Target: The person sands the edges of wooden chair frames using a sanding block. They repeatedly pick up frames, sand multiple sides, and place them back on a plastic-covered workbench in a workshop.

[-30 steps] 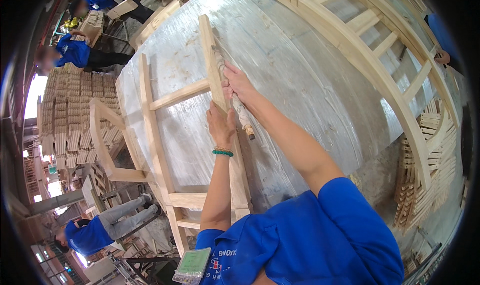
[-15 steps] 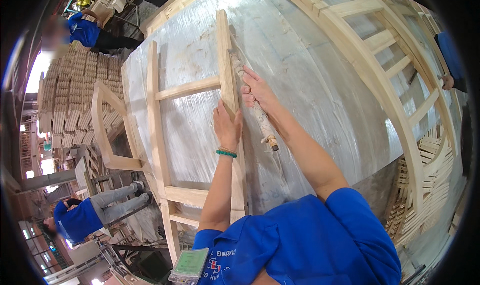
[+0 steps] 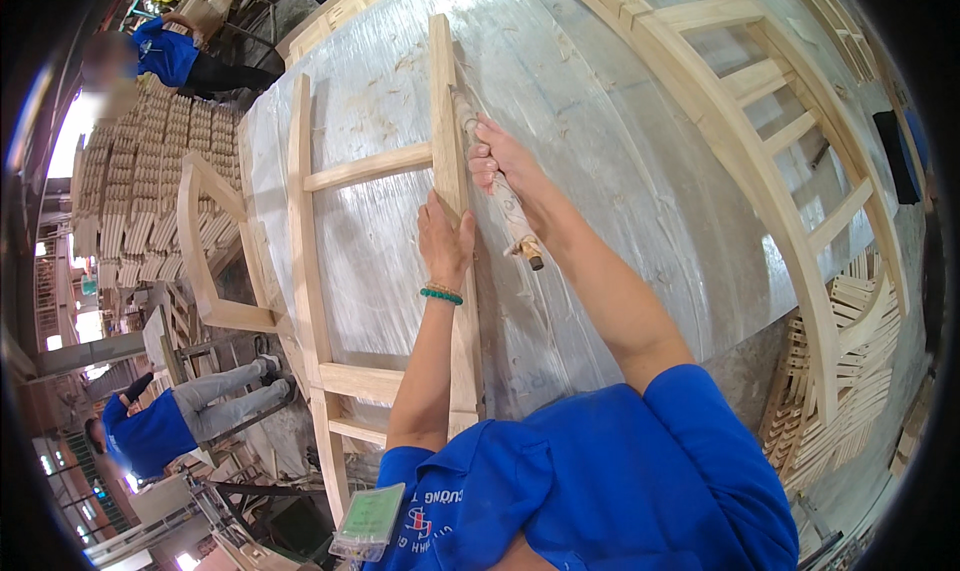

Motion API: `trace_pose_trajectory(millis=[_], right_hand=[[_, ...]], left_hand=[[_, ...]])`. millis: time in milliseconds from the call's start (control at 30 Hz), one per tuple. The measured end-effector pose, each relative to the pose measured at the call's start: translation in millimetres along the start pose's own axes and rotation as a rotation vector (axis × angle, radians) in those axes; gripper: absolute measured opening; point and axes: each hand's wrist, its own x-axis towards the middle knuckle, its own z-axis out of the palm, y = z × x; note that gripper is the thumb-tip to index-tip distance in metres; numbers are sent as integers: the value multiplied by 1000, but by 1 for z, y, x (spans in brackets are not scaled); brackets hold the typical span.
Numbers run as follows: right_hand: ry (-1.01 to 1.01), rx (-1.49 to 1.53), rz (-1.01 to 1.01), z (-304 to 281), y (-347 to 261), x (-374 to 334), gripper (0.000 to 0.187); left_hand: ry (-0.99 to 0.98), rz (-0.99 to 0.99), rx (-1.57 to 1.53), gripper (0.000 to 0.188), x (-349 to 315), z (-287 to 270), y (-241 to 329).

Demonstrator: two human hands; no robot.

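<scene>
A pale wooden chair frame (image 3: 308,221) with two long posts and crossbars lies on a plastic-covered surface (image 3: 590,171). My left hand (image 3: 445,239) rests on its right post (image 3: 445,101), fingers stretched along the wood and thumb apart. Just right of that post, my right hand (image 3: 503,167) is closed around a pale, wrapped rod-shaped tool (image 3: 508,211) with a brass-coloured, dark-tipped lower end. The tool's upper end lies close against the side of the post; whether it touches cannot be made out.
Another curved wooden frame (image 3: 740,131) lies on the right. At the left edge stands a smaller frame (image 3: 195,241). Stacked wooden parts (image 3: 140,191) rise beyond it, with more slats (image 3: 850,371) at lower right. Co-workers in blue shirts (image 3: 150,436) are at the left and right.
The view has shifted slightly. My right hand and the wrapped tool have moved a little up along the post. My left hand stays on the post, its fingers slightly higher.
</scene>
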Motion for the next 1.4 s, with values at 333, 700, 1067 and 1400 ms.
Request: trace_pose_trajectory(millis=[333, 700, 1067, 1400], right_hand=[[107, -143, -238, -7, 19, 27, 58], [-51, -1016, -241, 48, -36, -87, 56], [-208, -1371, 129, 65, 38, -63, 45], [-61, -1323, 152, 72, 54, -30, 45]], left_hand=[[10, -21, -20, 67, 1, 0, 6], [-45, -99, -62, 62, -39, -20, 20], [700, -302, 388, 55, -3, -94, -169], [645, -305, 308, 46, 11, -107, -222]])
